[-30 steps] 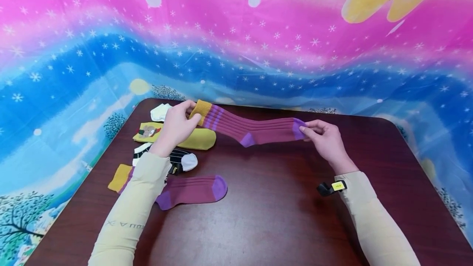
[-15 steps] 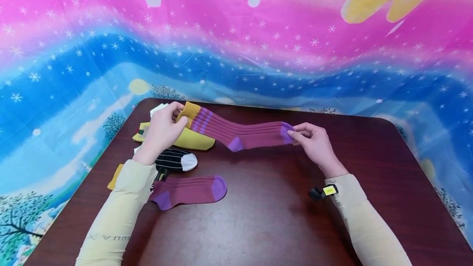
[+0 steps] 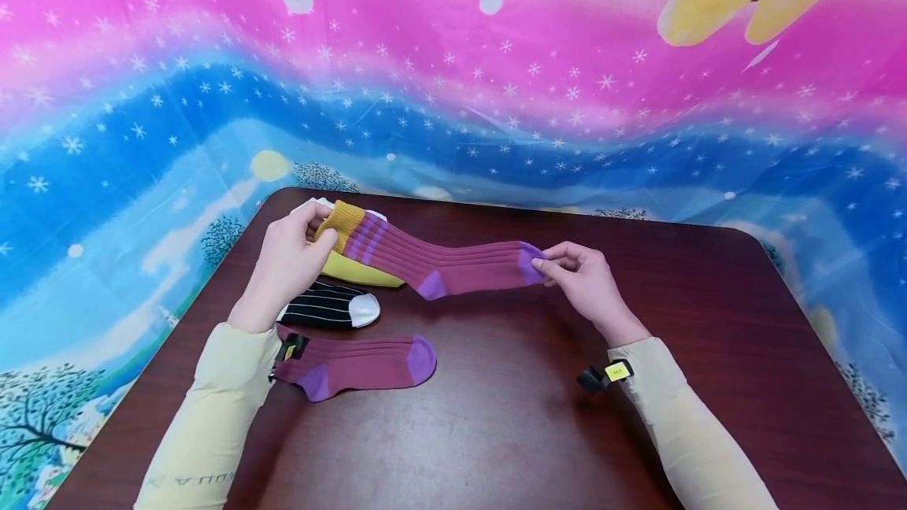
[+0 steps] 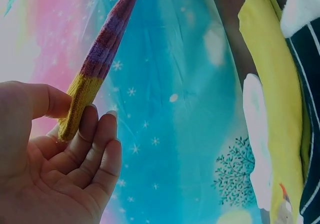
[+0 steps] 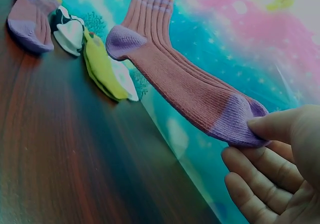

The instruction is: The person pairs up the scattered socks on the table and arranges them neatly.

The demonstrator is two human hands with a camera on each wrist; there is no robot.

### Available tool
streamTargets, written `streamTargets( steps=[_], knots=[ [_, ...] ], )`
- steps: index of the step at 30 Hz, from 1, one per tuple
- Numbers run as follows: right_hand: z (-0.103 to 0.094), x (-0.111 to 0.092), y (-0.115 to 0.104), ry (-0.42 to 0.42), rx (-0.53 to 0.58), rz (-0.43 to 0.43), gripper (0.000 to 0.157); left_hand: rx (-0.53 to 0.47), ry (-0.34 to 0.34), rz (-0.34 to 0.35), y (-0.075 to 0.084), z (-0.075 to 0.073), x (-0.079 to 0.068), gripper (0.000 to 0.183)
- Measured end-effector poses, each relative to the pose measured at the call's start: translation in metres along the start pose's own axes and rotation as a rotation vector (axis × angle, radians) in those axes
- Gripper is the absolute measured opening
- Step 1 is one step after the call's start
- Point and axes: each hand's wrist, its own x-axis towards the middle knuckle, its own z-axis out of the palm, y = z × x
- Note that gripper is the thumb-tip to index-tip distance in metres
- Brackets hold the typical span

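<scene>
A maroon sock (image 3: 460, 266) with a mustard cuff and purple heel and toe is stretched between both hands above the table. My left hand (image 3: 286, 262) pinches the cuff, thumb on one side and fingers on the other, as the left wrist view also shows. At the purple toe, my right hand (image 3: 584, 282) pinches the tip between thumb and fingers; the right wrist view shows the toe (image 5: 240, 121) close up. A matching maroon sock (image 3: 361, 364) lies flat below, its cuff end hidden behind my left forearm.
On the table's left side lie a black striped sock (image 3: 326, 305) with a white toe, a yellow sock (image 3: 364, 270) and a white sock (image 4: 256, 139), partly covered by my left hand and the held sock. A patterned cloth (image 3: 453, 101) rises behind the dark table (image 3: 496, 431).
Both hands have moved left and slightly toward me, carrying the stretched sock along. More of the yellow and black striped socks is now covered by the left hand and forearm.
</scene>
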Motion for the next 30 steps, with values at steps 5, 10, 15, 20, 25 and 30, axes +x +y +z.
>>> streamTargets(
  steps=[5, 10, 15, 20, 25, 30],
  knots=[
    [0.007, -0.002, -0.003, -0.023, -0.001, -0.012, 0.023, -0.011, -0.004, -0.026, -0.004, -0.009, -0.008, 0.025],
    [0.014, -0.006, -0.005, -0.065, 0.000, -0.024, 0.018, 0.010, -0.029, -0.036, -0.008, -0.018, -0.016, 0.028],
    [0.024, -0.011, -0.008, -0.126, 0.031, -0.040, 0.017, 0.039, -0.054, -0.050, -0.011, -0.031, -0.025, 0.030],
    [0.037, -0.014, -0.010, -0.177, 0.052, -0.062, 0.016, 0.061, -0.116, -0.067, -0.018, -0.048, -0.031, 0.031],
    [0.053, -0.022, -0.012, -0.243, 0.080, -0.064, 0.015, 0.082, -0.185, -0.084, -0.031, -0.068, -0.034, 0.030],
    [0.072, -0.030, -0.012, -0.316, 0.062, -0.078, 0.013, 0.078, -0.242, -0.052, -0.046, -0.086, -0.038, 0.025]
  ],
)
